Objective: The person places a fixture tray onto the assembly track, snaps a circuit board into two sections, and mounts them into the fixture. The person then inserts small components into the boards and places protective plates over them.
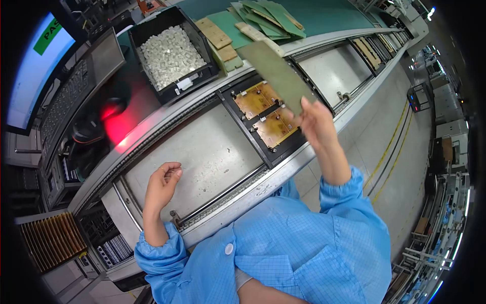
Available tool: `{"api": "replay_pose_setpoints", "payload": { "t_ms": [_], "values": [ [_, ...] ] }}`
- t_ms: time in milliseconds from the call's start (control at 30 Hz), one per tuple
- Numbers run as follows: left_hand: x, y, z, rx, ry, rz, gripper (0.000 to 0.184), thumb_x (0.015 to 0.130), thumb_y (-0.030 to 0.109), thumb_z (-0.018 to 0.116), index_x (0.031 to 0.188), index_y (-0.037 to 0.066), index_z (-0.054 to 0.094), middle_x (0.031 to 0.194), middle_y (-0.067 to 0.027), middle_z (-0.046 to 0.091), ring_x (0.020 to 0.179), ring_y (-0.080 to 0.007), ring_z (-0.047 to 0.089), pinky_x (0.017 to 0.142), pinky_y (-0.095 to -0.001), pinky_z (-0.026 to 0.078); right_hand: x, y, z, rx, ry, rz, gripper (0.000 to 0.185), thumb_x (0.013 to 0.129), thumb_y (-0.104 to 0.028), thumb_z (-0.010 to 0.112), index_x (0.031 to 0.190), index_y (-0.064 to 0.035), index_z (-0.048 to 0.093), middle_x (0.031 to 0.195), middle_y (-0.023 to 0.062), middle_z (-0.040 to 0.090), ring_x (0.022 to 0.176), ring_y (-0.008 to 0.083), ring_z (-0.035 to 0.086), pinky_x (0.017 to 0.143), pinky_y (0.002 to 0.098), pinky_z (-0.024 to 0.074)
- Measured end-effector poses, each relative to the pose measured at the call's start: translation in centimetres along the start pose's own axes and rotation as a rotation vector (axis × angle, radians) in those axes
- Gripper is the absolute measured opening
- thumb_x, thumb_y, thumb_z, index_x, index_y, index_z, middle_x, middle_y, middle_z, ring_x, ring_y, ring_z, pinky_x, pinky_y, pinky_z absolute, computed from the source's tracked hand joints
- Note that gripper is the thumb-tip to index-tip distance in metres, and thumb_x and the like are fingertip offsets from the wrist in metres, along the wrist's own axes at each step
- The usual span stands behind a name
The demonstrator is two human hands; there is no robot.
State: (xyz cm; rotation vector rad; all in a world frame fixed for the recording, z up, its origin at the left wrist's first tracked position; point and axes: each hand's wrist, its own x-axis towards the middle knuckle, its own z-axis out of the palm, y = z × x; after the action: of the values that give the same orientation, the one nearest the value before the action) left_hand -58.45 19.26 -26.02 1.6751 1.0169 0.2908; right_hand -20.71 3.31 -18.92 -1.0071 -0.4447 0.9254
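My right hand (317,123) grips the near end of a long olive-green board (276,73), which is tilted above a black frame (282,152) on the conveyor. Two amber circuit boards (254,101) (274,127) lie in that frame, and the green board partly covers them. Over the bare metal bed (202,152) to the left is my left hand (163,185), its thumb and forefinger close together. Whether anything small is between those fingers is too fine to make out.
Behind the conveyor rail (152,133) stands a black bin (206,71) of small white parts (172,57). Green sheets (268,17) lie beside it. A screen (38,66), a keyboard (63,96) and a glowing red scanner (114,109) are at the left.
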Motion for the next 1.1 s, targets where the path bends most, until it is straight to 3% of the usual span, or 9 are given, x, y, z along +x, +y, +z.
{"api": "replay_pose_setpoints", "payload": {
  "t_ms": [200,633,833,900,933,1067,1100],
  "values": [
    [0.3,-0.2,0.1,0.028,-0.039,-0.040,0.028,0.097,0.014,0.065,0.118,-0.003,0.063,0.106,-0.0078,0.069,0.097,-0.0128,0.061,0.086,-0.0266,0.049,-5.4,3.8,-0.3,0.046,0.157,0.080,0.030,0.101,-0.014,0.056,0.121,0.0085,0.052,0.114,0.0190,0.066,0.099,0.0233,0.070,0.087,0.0380,0.0618],
    [0.3,-0.5,0.0,0.018,-0.031,-0.055,0.028,0.098,0.015,0.064,0.119,-0.004,0.063,0.108,-0.0092,0.068,0.099,-0.0142,0.061,0.090,-0.0284,0.049,-5.0,5.2,-0.1,0.043,0.197,0.167,0.033,0.103,-0.015,0.054,0.123,0.0109,0.049,0.119,0.0245,0.064,0.105,0.0290,0.069,0.093,0.0413,0.0605],
    [0.4,-0.5,0.0,0.046,-0.050,-0.051,0.029,0.098,0.016,0.064,0.120,-0.004,0.062,0.109,-0.0100,0.068,0.100,-0.0149,0.062,0.091,-0.0289,0.049,-5.6,3.7,-0.5,0.020,0.201,0.251,0.047,0.103,-0.017,0.055,0.135,0.0115,0.036,0.120,0.0310,0.060,0.109,0.0364,0.067,0.092,0.0427,0.0602],
    [0.3,-0.2,0.1,0.031,-0.039,-0.063,0.030,0.098,0.016,0.064,0.120,-0.004,0.062,0.109,-0.0103,0.069,0.101,-0.0153,0.062,0.091,-0.0291,0.049,-6.2,2.4,-0.9,-0.146,0.235,0.262,0.060,0.102,-0.022,0.057,0.141,0.0108,0.027,0.119,0.0323,0.059,0.105,0.0384,0.068,0.090,0.0425,0.0605],
    [0.3,-0.2,0.1,0.029,-0.043,-0.063,0.030,0.098,0.016,0.064,0.120,-0.004,0.062,0.109,-0.0103,0.069,0.101,-0.0153,0.062,0.091,-0.0291,0.049,-6.5,1.5,-0.6,-0.153,0.203,0.286,0.066,0.101,-0.024,0.058,0.146,0.0088,0.022,0.110,0.0293,0.063,0.098,0.0355,0.071,0.086,0.0414,0.0613],
    [0.4,-0.4,0.3,0.036,-0.056,-0.070,0.030,0.098,0.016,0.064,0.121,-0.004,0.062,0.110,-0.0103,0.069,0.102,-0.0152,0.062,0.092,-0.0289,0.049,-7.3,-0.2,-1.7,-0.354,0.153,0.383,0.062,0.102,-0.021,0.057,0.148,0.0047,0.025,0.102,0.0251,0.066,0.089,0.0289,0.072,0.079,0.0346,0.0614],
    [0.4,-0.4,0.2,0.028,-0.066,-0.085,0.030,0.098,0.016,0.064,0.121,-0.004,0.062,0.110,-0.0102,0.069,0.102,-0.0152,0.062,0.092,-0.0288,0.049,-7.2,-0.2,-2.0,-0.561,0.205,0.273,0.055,0.101,-0.021,0.057,0.146,0.0021,0.033,0.101,0.0221,0.067,0.089,0.0267,0.072,0.078,0.0323,0.0600]
  ]
}}
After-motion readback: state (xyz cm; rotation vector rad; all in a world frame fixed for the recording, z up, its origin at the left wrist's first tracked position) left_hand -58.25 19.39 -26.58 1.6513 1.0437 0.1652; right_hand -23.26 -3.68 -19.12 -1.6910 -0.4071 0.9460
